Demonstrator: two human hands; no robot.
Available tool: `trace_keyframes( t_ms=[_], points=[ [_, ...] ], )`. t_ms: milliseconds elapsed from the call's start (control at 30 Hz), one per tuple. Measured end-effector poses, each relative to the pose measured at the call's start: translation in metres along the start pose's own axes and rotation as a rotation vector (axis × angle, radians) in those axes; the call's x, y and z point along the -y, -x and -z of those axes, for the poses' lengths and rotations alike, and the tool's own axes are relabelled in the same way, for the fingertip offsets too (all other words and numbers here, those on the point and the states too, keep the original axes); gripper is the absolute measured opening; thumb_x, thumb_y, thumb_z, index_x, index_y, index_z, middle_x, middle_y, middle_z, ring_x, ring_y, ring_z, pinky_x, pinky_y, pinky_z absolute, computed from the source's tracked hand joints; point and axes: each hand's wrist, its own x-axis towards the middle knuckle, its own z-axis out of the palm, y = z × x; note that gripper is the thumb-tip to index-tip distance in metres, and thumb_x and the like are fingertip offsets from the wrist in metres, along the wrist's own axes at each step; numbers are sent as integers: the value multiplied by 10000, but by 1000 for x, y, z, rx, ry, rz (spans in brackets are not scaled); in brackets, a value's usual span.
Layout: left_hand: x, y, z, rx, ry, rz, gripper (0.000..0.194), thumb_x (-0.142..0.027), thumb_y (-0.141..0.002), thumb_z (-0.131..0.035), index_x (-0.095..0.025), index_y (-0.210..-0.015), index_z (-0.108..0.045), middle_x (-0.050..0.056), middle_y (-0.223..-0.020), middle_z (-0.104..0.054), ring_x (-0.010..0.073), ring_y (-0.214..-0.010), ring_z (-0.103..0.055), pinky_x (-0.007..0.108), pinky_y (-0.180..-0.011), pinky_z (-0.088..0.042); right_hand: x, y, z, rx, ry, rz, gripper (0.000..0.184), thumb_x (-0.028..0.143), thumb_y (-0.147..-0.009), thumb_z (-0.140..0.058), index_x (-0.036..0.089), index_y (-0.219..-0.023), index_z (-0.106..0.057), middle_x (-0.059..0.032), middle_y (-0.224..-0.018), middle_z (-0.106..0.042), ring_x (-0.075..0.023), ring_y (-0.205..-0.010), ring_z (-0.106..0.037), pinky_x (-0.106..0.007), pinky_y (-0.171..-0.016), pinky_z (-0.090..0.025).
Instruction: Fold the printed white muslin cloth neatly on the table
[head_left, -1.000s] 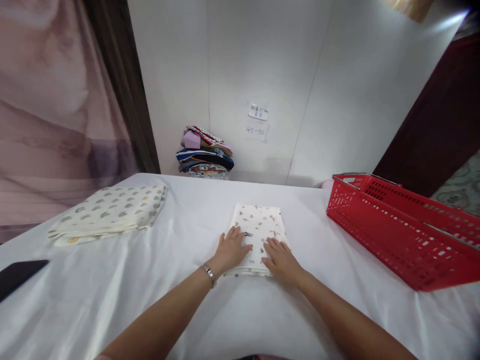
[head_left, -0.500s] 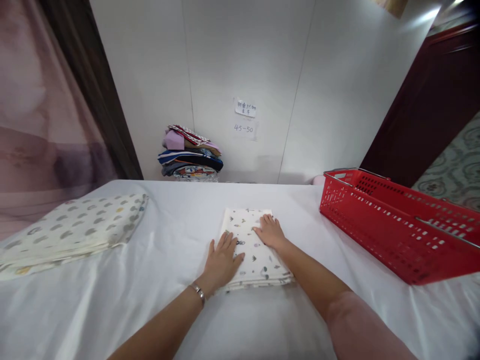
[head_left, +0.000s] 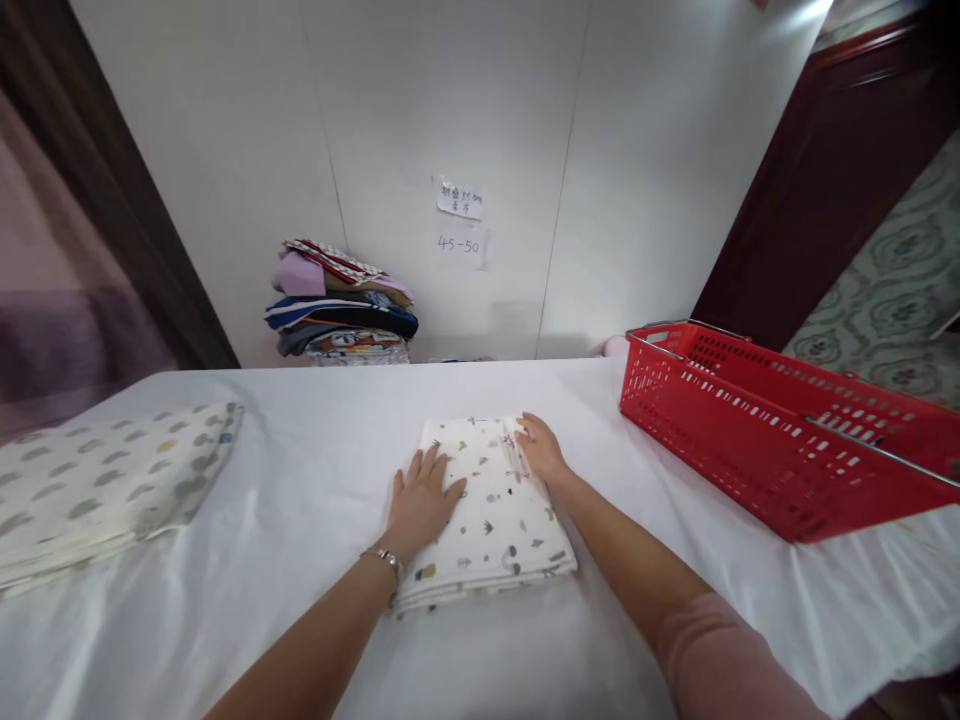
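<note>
A folded white cloth (head_left: 487, 500) with small grey, green and yellow plant prints lies on the white-covered table in front of me. My left hand (head_left: 421, 500) rests flat on its left side, fingers spread, with a silver bracelet at the wrist. At the far right edge of the same cloth, my right hand (head_left: 541, 450) touches the fabric with thumb and fingers slightly apart. Small creases run through the cloth beside those fingertips. Off to the left lies another folded cloth (head_left: 112, 480), cream with grey cloud-like spots, apart from both hands.
A red plastic basket (head_left: 720, 430) with metal handles stands on the right of the table (head_left: 315, 450). Behind the far edge, a stack of folded fabrics (head_left: 341, 305) leans by the wall. Paper labels (head_left: 459, 245) are stuck there. A curtain hangs at left.
My right hand has slid from the top of the cloth outward to its far right edge, where creases now show. My left hand stays flat on it. The view has turned slightly right.
</note>
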Motion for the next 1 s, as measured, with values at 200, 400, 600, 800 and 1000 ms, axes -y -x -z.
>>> trace_keyframes(
  t_ms=[200, 400, 600, 800, 1000],
  points=[
    [-1, 1, 4, 2, 14, 5, 572, -513, -862, -252, -210, -1324, -398, 29, -1473, -224, 276, -1347, -151, 515, -1047, -204, -14, -19, 8, -74, -8, -140, 246, 357, -783, -472, 187, -864, -629, -50, -986, -617, -174, -852, -560, -292, -804, -419],
    [-1, 1, 5, -6, 13, -3, 556, -507, -857, -272, -221, -1313, -413, 29, -1469, -235, 286, -1342, -165, 516, -1037, -227, -9, -26, 0, -50, 4, -176, 209, 401, -727, -550, 201, -738, -610, -42, -877, -625, -192, -865, -549, -285, -772, -401],
    [-3, 2, 8, 22, 6, 12, 574, -514, -862, -248, -209, -1323, -399, 18, -1475, -217, 268, -1348, -153, 493, -1045, -224, -15, -36, -5, -51, -31, -202, 202, 337, -769, -479, 194, -720, -612, -47, -993, -633, -168, -916, -556, -249, -789, -390],
    [-2, 2, 8, 8, 7, 7, 565, -508, -862, -262, -207, -1319, -402, 20, -1470, -233, 267, -1346, -158, 491, -1038, -243, -24, -33, -7, -21, -62, -270, 223, 310, -778, -446, 169, -722, -609, -36, -817, -661, -151, -766, -583, -226, -671, -403],
    [-1, 2, 7, 1, 23, 4, 566, -511, -859, -265, -214, -1321, -401, 22, -1470, -233, 270, -1346, -158, 484, -1035, -254, -18, -39, -4, -1, -47, -271, 286, 408, -794, -444, 178, -745, -607, -25, -765, -652, -144, -711, -576, -222, -615, -385]
  ],
)
